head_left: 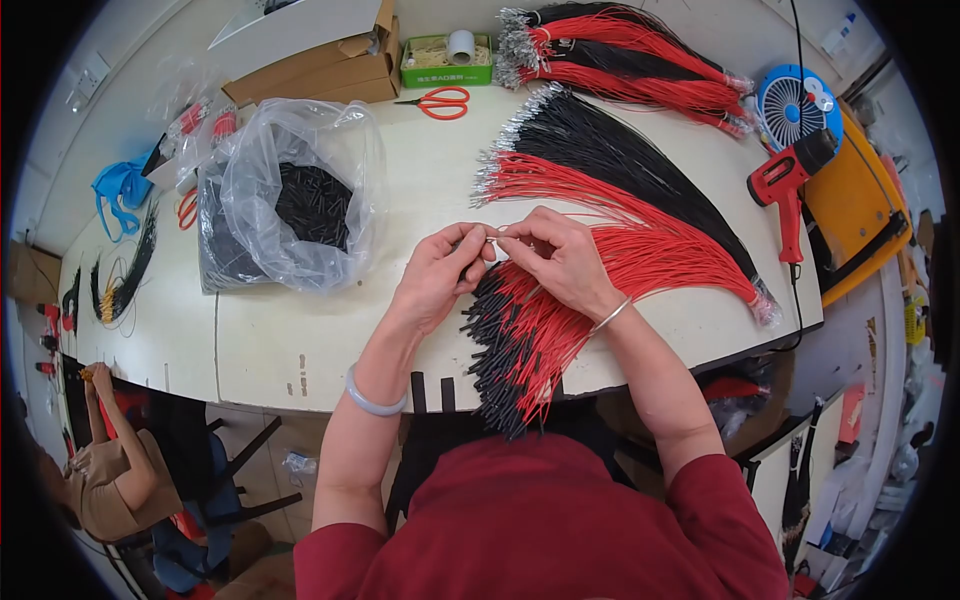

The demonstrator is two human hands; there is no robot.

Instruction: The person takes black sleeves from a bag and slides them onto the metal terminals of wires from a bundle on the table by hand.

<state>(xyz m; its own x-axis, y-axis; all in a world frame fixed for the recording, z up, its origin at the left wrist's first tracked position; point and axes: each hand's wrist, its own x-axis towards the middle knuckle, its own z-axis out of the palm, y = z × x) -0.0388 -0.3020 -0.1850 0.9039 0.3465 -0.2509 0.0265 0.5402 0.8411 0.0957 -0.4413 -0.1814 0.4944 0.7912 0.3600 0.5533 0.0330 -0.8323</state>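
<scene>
My left hand [440, 272] is closed, thumb and fingertips pinched together in front of my chest. Something small and dark shows at its fingers, too hidden to name. Tip to tip with it, my right hand [562, 262] pinches the thin end of a wire. Beneath and beside my right hand fans a bundle of red wires [650, 262], many of them ending in black sleeves [500, 350] near the table's front edge. Farther back lie black wires [620, 150] and more red wires with bare silvery ends.
Left of my hands, a clear plastic bag [305, 245] holds short black tubes [312, 205]. Red-handled scissors [443, 103] lie behind, near a green box [447, 75]. A heat gun [790, 185] and blue fan [797, 105] stand right. Another person [120, 470] sits at lower left.
</scene>
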